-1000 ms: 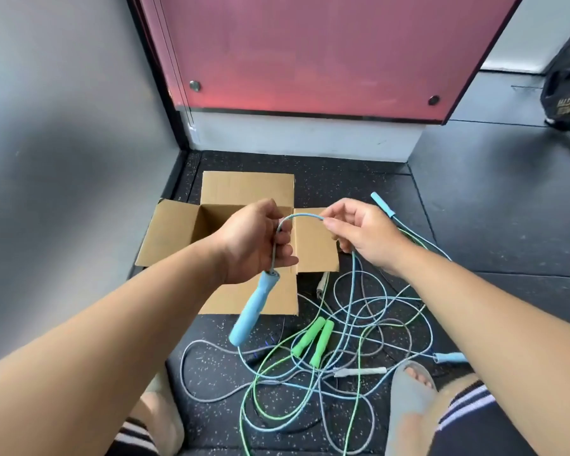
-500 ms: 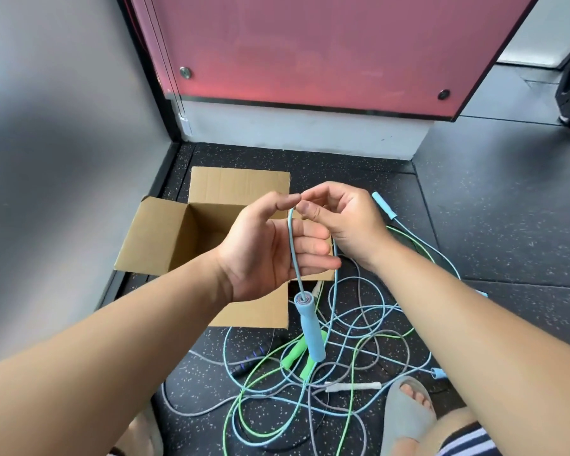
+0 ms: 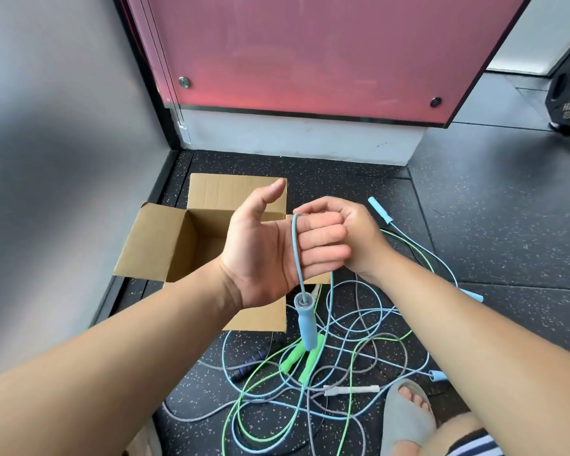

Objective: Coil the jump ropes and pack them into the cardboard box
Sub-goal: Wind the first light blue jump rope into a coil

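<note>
My left hand point(image 3: 270, 248) is held flat, palm toward me, fingers together and thumb up. A blue jump rope cord point(image 3: 296, 251) runs over the top of its fingers and down across the palm. The rope's blue handle point(image 3: 306, 325) dangles below the hand. My right hand point(image 3: 359, 238) is behind the left fingers, closed on the cord. The open cardboard box point(image 3: 178, 245) lies on the floor behind my left hand and looks empty. A tangle of blue, green and grey ropes point(image 3: 343, 350) lies on the floor below my hands.
Two green handles point(image 3: 301, 357), a dark handle point(image 3: 247, 366), a white handle point(image 3: 351, 390) and more blue handles point(image 3: 379, 210) lie in the tangle. My sandalled foot point(image 3: 407, 413) is at the lower right. A grey wall stands left, a red panel point(image 3: 310, 51) behind the box.
My left hand has let go of the cord and opened flat. My right hand has carried the cord over the left fingers to behind them. The blue handle now hangs straight down.
</note>
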